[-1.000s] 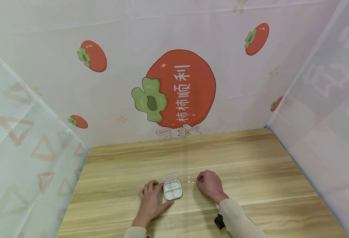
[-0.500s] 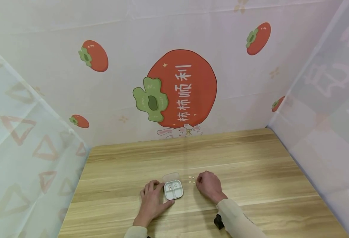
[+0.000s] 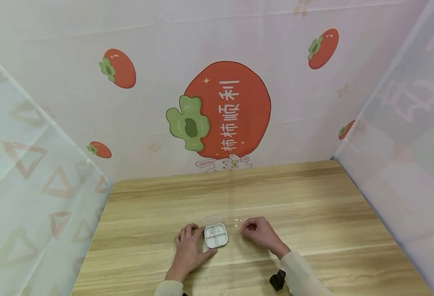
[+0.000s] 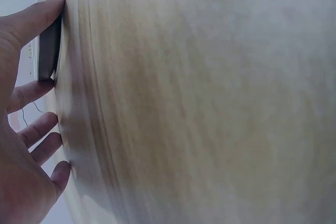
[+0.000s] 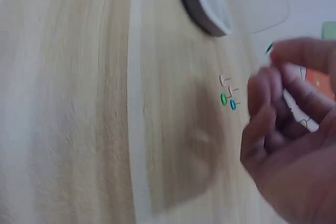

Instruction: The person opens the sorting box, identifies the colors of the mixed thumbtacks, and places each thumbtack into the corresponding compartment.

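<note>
Both grips are in use. The left hand point(image 3: 190, 251) spans a pale four-compartment case point(image 3: 216, 236), set about as far apart as the case is wide: the thumb point(image 4: 39, 17) touches one side and the index finger point(image 4: 27, 95) another, while the remaining three fingers are spread just beside it with their tips down on the wood-grained surface point(image 3: 294, 197). The case lies flat between the two hands, well toward the left one, its clear lid point(image 3: 213, 220) folded open on the far side. Small pieces sit in its two far compartments. The right hand point(image 3: 262, 233) has its grip drawn together, fingertips pinching a small green stud point(image 5: 269, 48), blurred in the right wrist view. Below that pinch, apart from it, a loose cluster of four studs lies on the surface, among them a green-rimmed one point(image 5: 224, 99) and a blue one point(image 5: 233, 104).
</note>
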Available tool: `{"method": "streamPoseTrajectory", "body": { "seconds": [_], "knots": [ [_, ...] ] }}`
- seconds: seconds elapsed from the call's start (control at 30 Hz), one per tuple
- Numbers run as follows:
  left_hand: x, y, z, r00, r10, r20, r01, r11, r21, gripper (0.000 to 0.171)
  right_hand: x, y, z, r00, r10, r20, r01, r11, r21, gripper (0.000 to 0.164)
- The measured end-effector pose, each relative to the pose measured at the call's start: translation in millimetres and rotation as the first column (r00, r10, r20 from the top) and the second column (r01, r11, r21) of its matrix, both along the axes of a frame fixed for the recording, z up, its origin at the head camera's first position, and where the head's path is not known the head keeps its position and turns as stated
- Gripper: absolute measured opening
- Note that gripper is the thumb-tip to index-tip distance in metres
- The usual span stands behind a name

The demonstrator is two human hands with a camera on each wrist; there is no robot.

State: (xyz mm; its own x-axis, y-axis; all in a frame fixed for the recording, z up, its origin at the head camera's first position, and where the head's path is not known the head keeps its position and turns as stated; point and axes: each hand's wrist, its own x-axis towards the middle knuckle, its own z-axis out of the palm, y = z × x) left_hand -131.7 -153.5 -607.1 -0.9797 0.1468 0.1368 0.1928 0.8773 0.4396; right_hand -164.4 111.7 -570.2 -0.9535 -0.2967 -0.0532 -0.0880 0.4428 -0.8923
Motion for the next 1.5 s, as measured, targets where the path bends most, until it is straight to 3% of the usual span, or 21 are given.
{"method": "streamPoseTrajectory", "body": {
  "seconds": [0.17, 0.3, 0.5, 0.57, 0.7, 0.87, 0.97, 1.27, 1.5],
  "knots": [
    [0.1, 0.0, 0.0, 1.000, 0.002, -0.011, -0.002, 1.000, 0.005, 0.075, 4.6, 3.4, -0.4, 0.981, 0.126, 0.148, -0.084, 0.961, -0.262, 0.025],
    [0.0, -0.1, 0.8, 1.000, 0.000, -0.020, 0.000, 1.000, 0.006, 0.074, 6.7, 6.8, -3.6, 0.955, 0.237, 0.179, -0.154, 0.911, -0.383, 0.034],
    [-0.2, -0.6, 0.4, 1.000, -0.001, -0.015, 0.001, 1.000, 0.003, 0.075, 9.5, 10.8, -3.0, 0.935, 0.308, 0.176, -0.172, 0.828, -0.534, 0.031],
    [-0.4, -0.9, -0.1, 1.000, -0.003, -0.018, 0.003, 1.000, 0.003, 0.075, 10.5, 12.5, -1.2, 0.929, 0.333, 0.160, -0.184, 0.791, -0.583, 0.028],
    [-0.6, -1.6, -0.3, 1.000, -0.006, -0.005, 0.006, 1.000, -0.005, 0.076, 13.1, 15.5, 2.9, 0.907, 0.406, 0.117, -0.220, 0.690, -0.689, 0.016],
    [-0.7, -1.6, 0.3, 1.000, -0.004, 0.011, 0.004, 1.000, -0.015, 0.076, 16.1, 17.8, 8.3, 0.874, 0.480, 0.077, -0.231, 0.550, -0.803, 0.019],
    [-0.6, -1.2, 0.9, 1.000, -0.007, 0.001, 0.007, 1.000, -0.015, 0.076, 16.7, 18.1, 10.5, 0.864, 0.501, 0.055, -0.234, 0.495, -0.837, 0.022],
    [-0.9, -0.5, -0.2, 1.000, -0.002, 0.017, 0.002, 1.000, -0.017, 0.075, 15.9, 19.5, 12.8, 0.846, 0.533, 0.028, -0.247, 0.437, -0.865, 0.026],
    [-1.8, 0.1, -0.8, 1.000, -0.001, 0.008, 0.001, 1.000, -0.016, 0.075, 16.7, 20.3, 13.2, 0.849, 0.527, 0.037, -0.239, 0.446, -0.863, 0.026]
  ]
}}
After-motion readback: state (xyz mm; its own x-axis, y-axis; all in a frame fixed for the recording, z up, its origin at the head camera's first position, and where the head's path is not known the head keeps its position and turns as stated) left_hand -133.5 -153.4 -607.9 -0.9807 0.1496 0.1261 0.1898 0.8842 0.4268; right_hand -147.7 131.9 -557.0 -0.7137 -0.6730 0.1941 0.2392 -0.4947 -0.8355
